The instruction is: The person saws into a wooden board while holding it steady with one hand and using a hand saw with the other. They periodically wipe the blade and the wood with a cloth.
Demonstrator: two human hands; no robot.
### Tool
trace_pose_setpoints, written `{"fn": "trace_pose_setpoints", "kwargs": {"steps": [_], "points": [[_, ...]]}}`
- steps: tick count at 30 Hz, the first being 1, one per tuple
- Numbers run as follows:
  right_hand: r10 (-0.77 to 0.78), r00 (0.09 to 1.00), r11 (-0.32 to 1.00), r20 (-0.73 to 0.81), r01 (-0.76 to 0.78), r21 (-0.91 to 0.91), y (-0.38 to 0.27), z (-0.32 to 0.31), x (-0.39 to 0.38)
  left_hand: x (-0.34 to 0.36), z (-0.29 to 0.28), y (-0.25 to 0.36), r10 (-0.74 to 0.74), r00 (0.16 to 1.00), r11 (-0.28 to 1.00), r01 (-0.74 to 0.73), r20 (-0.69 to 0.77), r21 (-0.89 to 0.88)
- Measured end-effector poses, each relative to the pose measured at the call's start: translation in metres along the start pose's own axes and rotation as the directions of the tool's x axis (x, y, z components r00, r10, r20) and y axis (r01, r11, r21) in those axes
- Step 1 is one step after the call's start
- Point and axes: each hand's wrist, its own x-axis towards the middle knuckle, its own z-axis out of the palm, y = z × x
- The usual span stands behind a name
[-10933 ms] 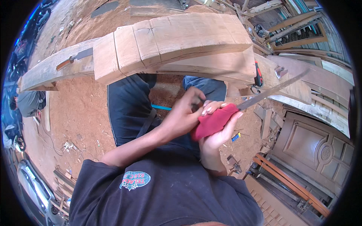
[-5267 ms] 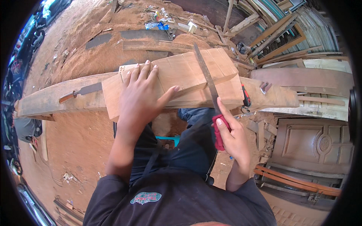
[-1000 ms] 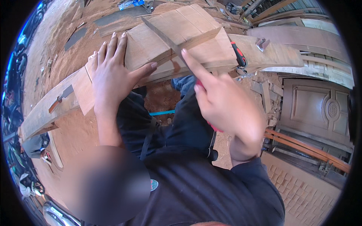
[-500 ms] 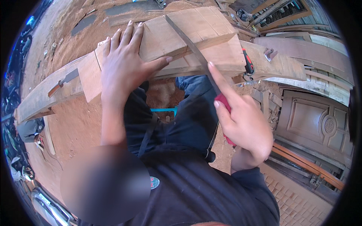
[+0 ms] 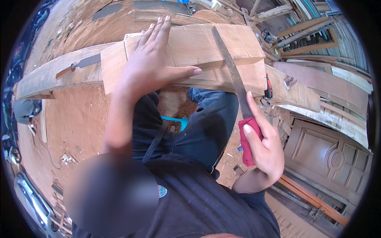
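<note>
My right hand (image 5: 266, 148) grips a handsaw (image 5: 233, 71) by its red, cloth-like wrapped handle (image 5: 247, 152), the index finger stretched along the blade. The toothed blade slants across the thick wooden block (image 5: 190, 41), left of several lines marked near its right end. Whether the teeth touch the wood, I cannot tell. Flat on the block's left part lies my left hand (image 5: 150, 67), fingers pointing away and thumb out to the right. Beneath the block is a pale board (image 5: 222, 77), resting on a long wooden beam (image 5: 35, 81).
A chisel-like tool with a wooden handle (image 5: 65, 72) lies on the beam's left part. At the right are a red-and-black handled tool (image 5: 269, 85) and a small metal piece (image 5: 290, 81). A carved door panel (image 5: 325, 152) leans farther right. Sawdust (image 5: 79, 131) covers the ground.
The saw blade has swung right across the block, toward the marked lines, and stands steeper. My left hand stays flat on the block. The whole view has shifted a little.
</note>
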Motion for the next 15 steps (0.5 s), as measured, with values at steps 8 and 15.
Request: {"fn": "trace_pose_setpoints", "kwargs": {"steps": [8,15], "points": [[-0.019,0.978,0.991,0.206,-0.008,0.131,0.001,0.0,-0.003,-0.03,-0.039,-0.031,-0.063,0.997,0.894,0.034,0.049,0.447],[-0.079,0.997,0.995,-0.019,0.08,0.067,0.004,0.023,-0.008,-0.03,-0.035,-0.029,-0.037,0.999,0.899,0.032,0.003,0.438]]}}
